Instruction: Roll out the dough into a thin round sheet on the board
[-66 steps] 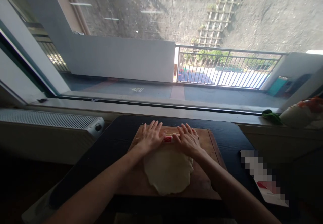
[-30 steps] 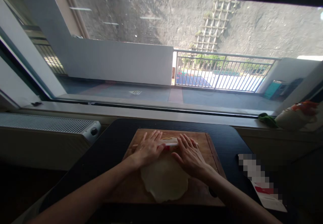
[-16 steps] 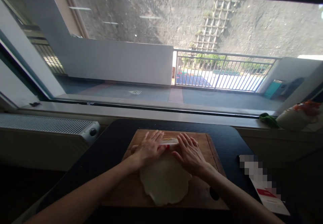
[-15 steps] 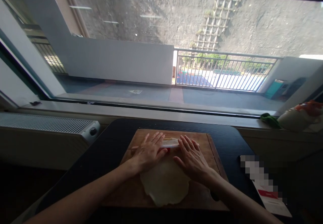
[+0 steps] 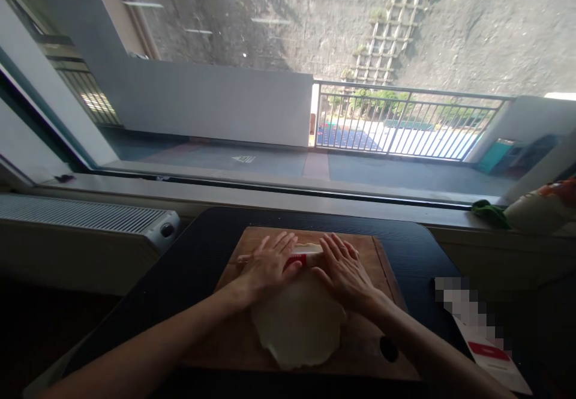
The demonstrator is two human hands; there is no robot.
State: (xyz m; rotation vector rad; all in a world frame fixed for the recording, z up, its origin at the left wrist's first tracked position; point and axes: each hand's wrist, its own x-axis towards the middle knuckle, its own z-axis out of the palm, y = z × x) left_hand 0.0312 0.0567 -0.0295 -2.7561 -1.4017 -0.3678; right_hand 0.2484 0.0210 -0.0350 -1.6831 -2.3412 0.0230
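A thin, pale sheet of dough (image 5: 299, 327) with an uneven edge is spread on a wooden cutting board (image 5: 364, 351). Across its far part lies a rolling pin (image 5: 298, 259) with a red marking. My left hand (image 5: 269, 265) rests flat on the pin's left part, fingers stretched out and pointing away from me. On the right part, my right hand (image 5: 345, 268) presses down with its fingers extended too. Both palms cover stretches of the pin and of the dough's far sides.
The board lies on a dark table (image 5: 180, 291) beside a window sill. To the left stands a white radiator (image 5: 153, 228). A red and white item (image 5: 492, 351), partly blurred out, is at the right. A green cloth (image 5: 489, 213) lies on the sill near a pale pot (image 5: 535, 212).
The rolling pin has turned under my palms, so more of its red marking shows between them. My hands stay flat on it. The view has shifted slightly.
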